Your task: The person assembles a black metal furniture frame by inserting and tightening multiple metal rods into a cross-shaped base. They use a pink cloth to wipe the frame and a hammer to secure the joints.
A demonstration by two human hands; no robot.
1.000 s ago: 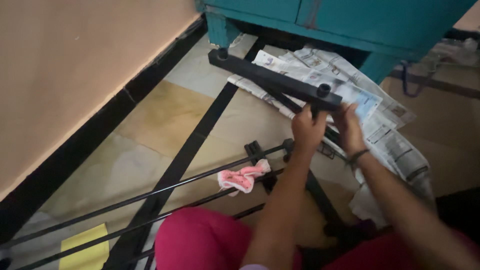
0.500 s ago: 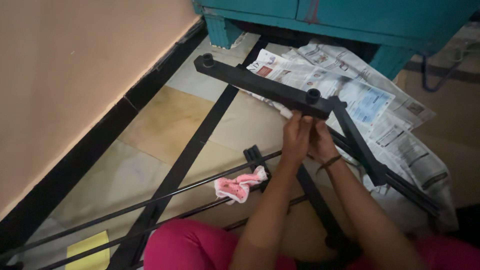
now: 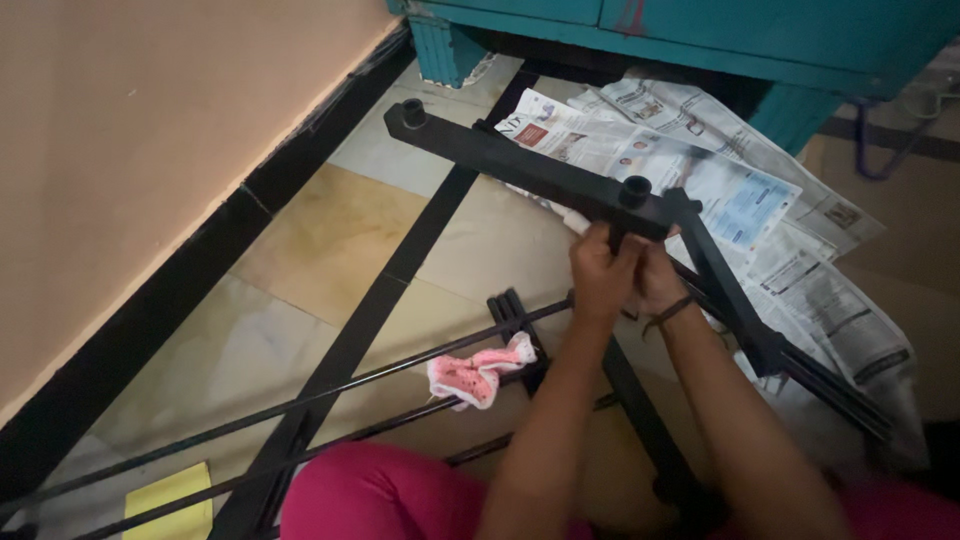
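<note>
A black metal frame lies across the tiled floor, its flat crossbar (image 3: 520, 170) carrying two short round sockets, one at each end. My left hand (image 3: 598, 272) and my right hand (image 3: 660, 280) are pressed together just under the crossbar's right socket, fingers closed around a black part of the frame there. A dark band circles my right wrist. Thin black rods (image 3: 300, 405) run from the frame toward the lower left. A pink and white cloth (image 3: 478, 372) lies on the rods, left of my forearms.
Newspaper sheets (image 3: 720, 190) are spread under the frame's far side. A teal cabinet (image 3: 700, 30) stands at the back. A peach wall (image 3: 130, 150) with a black skirting runs along the left. A yellow sheet (image 3: 170, 498) lies at the bottom left. My pink-clad knees (image 3: 380, 495) are at the bottom.
The view has shifted, so the crossbar sits more centred. Both hands have drawn closer together beneath the crossbar's right socket and stay gripped there.
</note>
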